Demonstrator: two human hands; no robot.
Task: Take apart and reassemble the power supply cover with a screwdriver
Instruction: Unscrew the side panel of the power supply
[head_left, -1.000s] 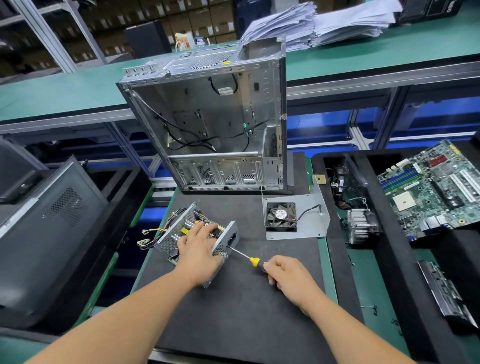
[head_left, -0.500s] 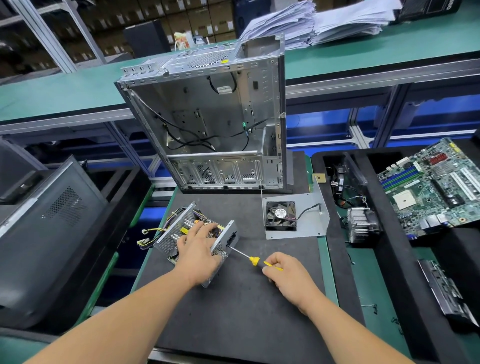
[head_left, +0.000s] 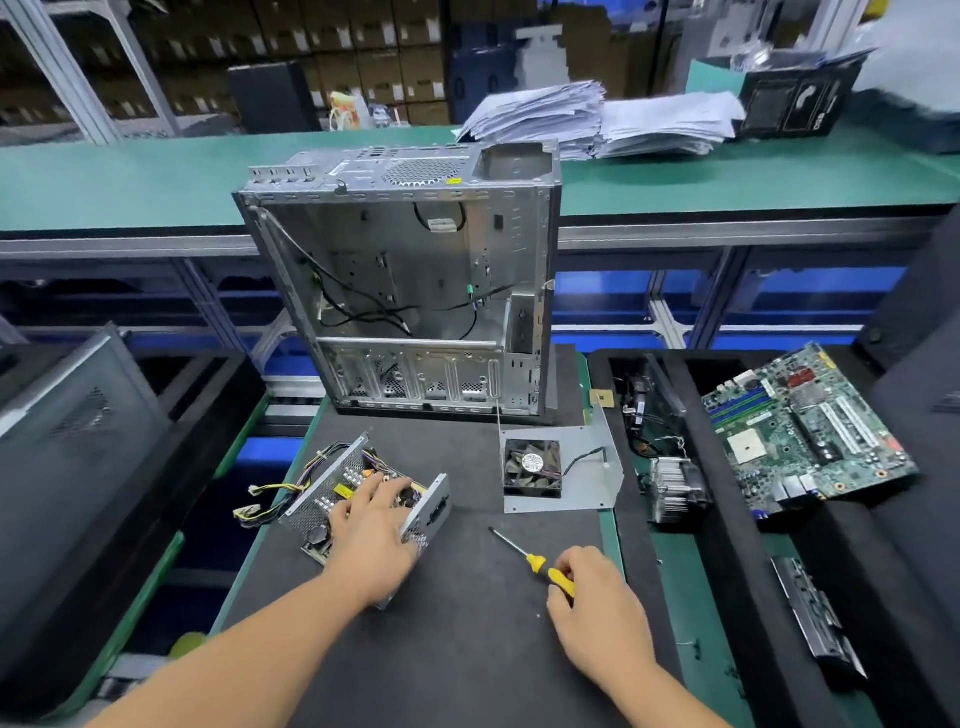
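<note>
On a dark work mat (head_left: 467, 649) at an electronics bench, a person's left hand (head_left: 371, 530) rests, fingers spread, on an opened power supply (head_left: 332, 499) at the mat's left side, while the right hand (head_left: 597, 597) grips the yellow handle of a screwdriver (head_left: 535, 561) whose tip points away, clear of the unit. Behind stands an emptied computer case (head_left: 410, 291); a fan on a metal plate (head_left: 532, 467) lies nearby, a motherboard (head_left: 805, 431) at right.

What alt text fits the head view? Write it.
A person's left hand rests on an open power supply on a black mat, while the right hand holds a yellow-handled screwdriver. An empty computer case stands behind.
</note>
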